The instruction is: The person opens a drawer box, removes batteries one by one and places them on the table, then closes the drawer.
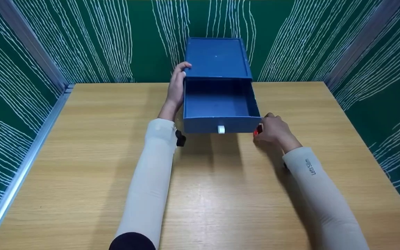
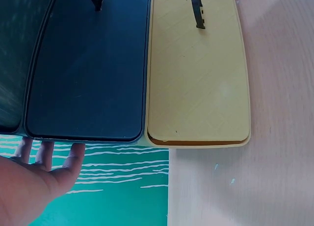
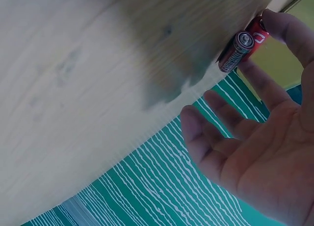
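Observation:
A blue drawer unit (image 1: 217, 57) stands at the back of the table, its top drawer (image 1: 222, 125) pulled out and holding nothing visible. My left hand (image 1: 176, 86) is against the unit's left side, fingers extended along its edge. In the left wrist view, a dark blue drawer front (image 2: 88, 74) and a yellow one (image 2: 198, 79) carry dark tabs. Beside the pulled-out drawer's right front corner, my right hand (image 1: 275, 131) pinches a red battery (image 3: 258, 36) and a darker battery (image 3: 236, 52) between thumb and index finger. Its other fingers are loosely bent.
The wooden table (image 1: 207, 201) extends around the unit. Behind it stands a green wall (image 1: 155, 41) with white wavy lines, and similar panels flank both sides. A metal rail (image 1: 23, 159) runs along the left edge.

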Available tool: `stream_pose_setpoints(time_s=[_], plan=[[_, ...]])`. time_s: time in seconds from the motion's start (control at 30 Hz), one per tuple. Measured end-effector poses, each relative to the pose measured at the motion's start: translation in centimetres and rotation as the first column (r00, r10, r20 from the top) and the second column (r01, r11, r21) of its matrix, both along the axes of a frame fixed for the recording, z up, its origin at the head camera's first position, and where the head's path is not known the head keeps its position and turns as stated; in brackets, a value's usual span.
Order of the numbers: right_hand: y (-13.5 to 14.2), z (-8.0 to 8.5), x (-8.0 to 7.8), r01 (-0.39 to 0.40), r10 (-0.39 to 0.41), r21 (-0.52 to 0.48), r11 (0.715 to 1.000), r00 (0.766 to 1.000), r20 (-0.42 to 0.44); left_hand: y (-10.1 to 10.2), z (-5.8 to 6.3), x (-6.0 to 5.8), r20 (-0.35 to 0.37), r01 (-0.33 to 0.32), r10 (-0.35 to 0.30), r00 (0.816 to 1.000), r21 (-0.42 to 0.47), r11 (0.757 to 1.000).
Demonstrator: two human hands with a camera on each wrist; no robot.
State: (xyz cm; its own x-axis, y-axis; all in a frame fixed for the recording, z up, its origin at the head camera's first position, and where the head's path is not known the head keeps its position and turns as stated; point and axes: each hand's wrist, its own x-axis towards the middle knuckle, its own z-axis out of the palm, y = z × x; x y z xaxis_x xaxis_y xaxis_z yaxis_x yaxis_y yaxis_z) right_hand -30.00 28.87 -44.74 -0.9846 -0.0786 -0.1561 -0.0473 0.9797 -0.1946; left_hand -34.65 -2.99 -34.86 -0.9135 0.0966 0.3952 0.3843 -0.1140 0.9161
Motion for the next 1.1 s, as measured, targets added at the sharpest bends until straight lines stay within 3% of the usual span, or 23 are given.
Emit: stream_pose_setpoints(time_s=[0.3, 0.57, 0.7, 0.87, 1.1], plan=[[0.2, -0.1, 0.5, 0.013, -0.013, 0.007, 1.0, 1.0, -0.007, 0.1, 0.1, 0.1, -0.007, 0.0, 0.0, 1.0, -0.015, 1.0], [0.7, 0.5, 1.7, -0.043, 0.042, -0.006, 0.999, 0.993, -0.107, 0.2, 0.1, 0.1, -0.022, -0.008, 0.008, 1.0, -0.016, 1.0], [1.1, 0.8, 2.2, -0.027, 0.016, -0.13, 0.991, 0.996, -0.087, 0.2, 0.1, 0.1, -0.014, -0.008, 0.008, 1.0, -0.018, 1.0], [1.4, 1.2, 2.8, 0.005, -0.035, -0.33, 0.944, 0.996, -0.085, 0.1, 0.0, 0.1, 0.0, -0.006, 0.006, 1.0, -0.014, 1.0], [0.7, 2.7, 4.1, 0.017, -0.102, -0.444, 0.896, 0.98, -0.169, -0.1, 0.0, 0.0, 0.012, 0.01, -0.01, 1.0, 0.009, 1.0]])
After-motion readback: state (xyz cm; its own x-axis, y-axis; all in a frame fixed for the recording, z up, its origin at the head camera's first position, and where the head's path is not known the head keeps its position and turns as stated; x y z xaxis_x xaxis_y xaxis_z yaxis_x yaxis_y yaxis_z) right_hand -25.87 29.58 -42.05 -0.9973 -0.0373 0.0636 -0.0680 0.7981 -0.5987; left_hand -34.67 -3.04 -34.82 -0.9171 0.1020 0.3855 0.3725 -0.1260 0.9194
